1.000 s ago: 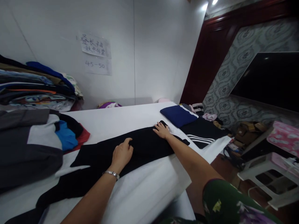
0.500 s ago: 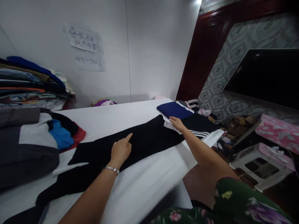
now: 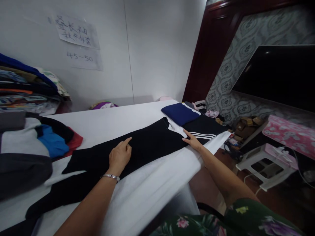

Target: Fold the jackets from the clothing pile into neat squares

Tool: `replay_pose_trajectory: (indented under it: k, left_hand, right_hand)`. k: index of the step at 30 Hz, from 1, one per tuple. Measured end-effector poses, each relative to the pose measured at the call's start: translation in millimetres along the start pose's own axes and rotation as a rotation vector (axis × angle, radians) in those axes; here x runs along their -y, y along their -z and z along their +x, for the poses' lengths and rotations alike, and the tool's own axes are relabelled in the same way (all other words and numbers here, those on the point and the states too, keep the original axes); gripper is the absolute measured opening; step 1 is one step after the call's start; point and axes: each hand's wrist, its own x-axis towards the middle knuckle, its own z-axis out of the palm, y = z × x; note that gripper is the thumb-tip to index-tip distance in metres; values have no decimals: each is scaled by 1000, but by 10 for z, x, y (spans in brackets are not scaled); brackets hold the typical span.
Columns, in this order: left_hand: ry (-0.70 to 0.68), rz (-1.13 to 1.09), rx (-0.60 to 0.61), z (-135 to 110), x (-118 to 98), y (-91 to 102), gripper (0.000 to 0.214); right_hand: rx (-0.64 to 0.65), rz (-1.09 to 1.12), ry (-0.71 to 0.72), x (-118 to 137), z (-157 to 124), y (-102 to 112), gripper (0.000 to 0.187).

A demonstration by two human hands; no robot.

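Note:
A long black garment (image 3: 147, 141) lies flat across the white-covered table (image 3: 118, 121), with narrow black lengths running to the lower left and a white patch at its right end. My left hand (image 3: 120, 155), wearing a silver bracelet, rests on the middle of the cloth, index finger stretched out and the other fingers bent. At the garment's right edge, my right hand (image 3: 193, 141) touches the cloth with thumb and index finger apart. Just beyond that hand lie a folded navy blue garment (image 3: 179, 113) and a black one with white stripes (image 3: 205, 127).
On the left are a heap of grey, blue and red clothes (image 3: 51, 141) and a tall stack of folded clothes (image 3: 24, 85). A paper with handwriting (image 3: 77, 32) hangs on the wall. A plastic stool (image 3: 268, 167) stands on the floor to the right, below a dark screen (image 3: 275, 72).
My right hand has come nearer along the garment's right edge, away from the navy garment, and its thumb has spread. The view has swung slightly right; my left hand stays on the cloth.

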Motion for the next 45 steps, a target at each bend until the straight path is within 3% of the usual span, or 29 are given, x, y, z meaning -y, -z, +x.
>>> replay_pose_trajectory:
  k: [8,14,23,26,33,39,42,45]
  left_hand:
    - [-99,-49,-184,-1,63,-4,41]
    - [0,35,52,39,103,-18,42]
    - [-19,83,97,38,72,-4,43]
    - [-55,98,109,23,79,11,43]
    - [-122,132,164,-111,-64,74,42]
    - [-71,89,223,-113,-77,65,42]
    - [-61,71,233,-101,-57,56,42]
    - [-57,66,240,-105,-56,61,42]
  right_hand:
    - [-191,-69,-46,0,305,-168,47]
    - [-161,-66,-94,-20,277,-181,48]
    - [-83,-4,-210,144,276,-60,68]
    - [-22,82,-245,249,324,-38,57]
    - [-132,34,-141,214,199,71,44]
    - [-4,-286,-186,102,179,73,42]
    - [25,-377,-127,213,299,77,53]
    - [33,-337,31,457,441,-46,57]
